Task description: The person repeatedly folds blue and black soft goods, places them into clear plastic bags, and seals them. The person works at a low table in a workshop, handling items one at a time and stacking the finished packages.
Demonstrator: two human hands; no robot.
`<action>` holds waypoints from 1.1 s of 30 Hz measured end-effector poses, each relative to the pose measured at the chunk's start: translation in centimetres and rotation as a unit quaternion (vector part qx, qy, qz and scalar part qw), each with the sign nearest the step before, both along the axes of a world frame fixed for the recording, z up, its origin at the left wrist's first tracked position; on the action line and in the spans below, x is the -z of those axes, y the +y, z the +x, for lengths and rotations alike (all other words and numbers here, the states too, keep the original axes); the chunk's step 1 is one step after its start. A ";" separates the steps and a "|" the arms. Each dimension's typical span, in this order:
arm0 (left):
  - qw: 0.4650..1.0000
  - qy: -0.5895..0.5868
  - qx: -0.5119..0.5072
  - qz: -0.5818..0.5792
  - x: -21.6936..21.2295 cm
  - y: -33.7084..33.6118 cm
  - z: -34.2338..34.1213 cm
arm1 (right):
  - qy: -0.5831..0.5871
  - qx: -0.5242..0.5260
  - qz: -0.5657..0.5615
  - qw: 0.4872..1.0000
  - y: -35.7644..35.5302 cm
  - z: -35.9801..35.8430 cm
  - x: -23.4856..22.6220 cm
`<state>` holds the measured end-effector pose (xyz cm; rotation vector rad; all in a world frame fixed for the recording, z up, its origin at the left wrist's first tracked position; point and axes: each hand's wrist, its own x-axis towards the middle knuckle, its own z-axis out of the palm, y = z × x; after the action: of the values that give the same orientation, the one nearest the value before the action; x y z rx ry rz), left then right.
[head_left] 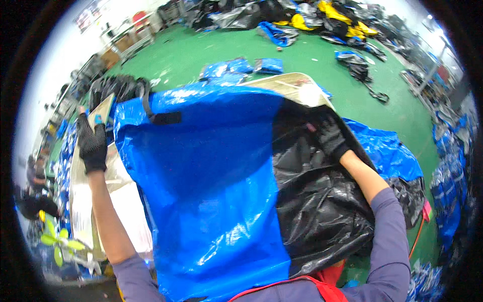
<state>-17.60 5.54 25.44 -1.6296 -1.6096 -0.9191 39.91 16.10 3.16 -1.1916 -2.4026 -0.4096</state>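
Spread across the table in front of me is a large glossy tarpaulin piece (216,201), apparently a bag, with a wide blue panel and a black panel on its right. A black strap (147,103) crosses its upper left edge. My right hand (327,135), in a black glove with a bare fingertip showing, has its fingers closed on the black panel near the top edge. Left of the blue panel, my left hand (92,146) is gloved too. Its fingers are apart, beside a pale flat corner (103,109), and nothing shows in them.
The pale tabletop (288,83) shows behind the tarpaulin. Another blue and black piece (385,151) lies to the right. Blue folded packs (269,65) rest on the green floor beyond. Heaped tarpaulins (322,20) line the back. A person (35,201) is at far left, near a plant (60,241).
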 end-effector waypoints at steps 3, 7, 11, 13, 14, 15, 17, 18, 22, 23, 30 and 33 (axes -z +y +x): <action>0.968 0.092 0.160 -0.171 8.6 0.2 3.8 | -0.161 -0.039 0.002 0.986 0.1 0.5 0.2; 0.884 0.129 0.037 -0.448 22.0 -2.2 2.0 | -0.120 -0.073 -0.012 0.990 -0.4 0.4 -0.2; 0.859 0.041 -0.088 -0.503 22.3 0.0 0.7 | -0.092 0.029 -0.174 0.980 -1.4 -2.1 -1.3; 0.850 -0.015 -0.121 -0.512 19.8 1.4 4.8 | -0.096 0.091 -0.230 0.964 -1.1 -4.1 -2.3; 0.901 -0.127 0.010 -0.414 19.1 1.3 8.5 | -0.031 -0.009 -0.113 0.993 -0.8 -5.1 -3.1; 0.919 -0.037 0.130 -0.370 18.9 1.3 12.5 | -0.028 -0.016 -0.032 0.999 0.0 -6.1 -4.0; 0.889 -0.012 0.327 -0.321 20.2 0.2 20.3 | -0.048 0.041 0.084 0.994 2.8 -8.0 -6.2; 0.869 -0.010 0.355 -0.343 21.3 0.2 23.5 | -0.097 0.099 0.104 0.985 4.7 -8.9 -7.5; 0.864 0.072 0.322 -0.381 24.8 1.6 28.6 | -0.172 0.187 -0.361 0.897 8.3 -10.8 -13.0; 0.874 0.061 0.332 -0.351 25.1 2.3 28.6 | -0.128 0.143 -0.301 0.934 7.3 -11.5 -13.4; 0.831 0.009 0.308 -0.463 25.8 1.2 16.7 | 0.030 -0.177 -0.170 0.969 -12.0 -6.8 -7.7; 0.831 -0.074 0.046 -0.550 23.9 -3.3 3.4 | -0.192 -0.129 -0.164 0.959 -14.5 -4.5 -4.4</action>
<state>-14.18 2.20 1.55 -2.4068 -2.4036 -0.0504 35.40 1.64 7.59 -0.9724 -3.0111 -0.1724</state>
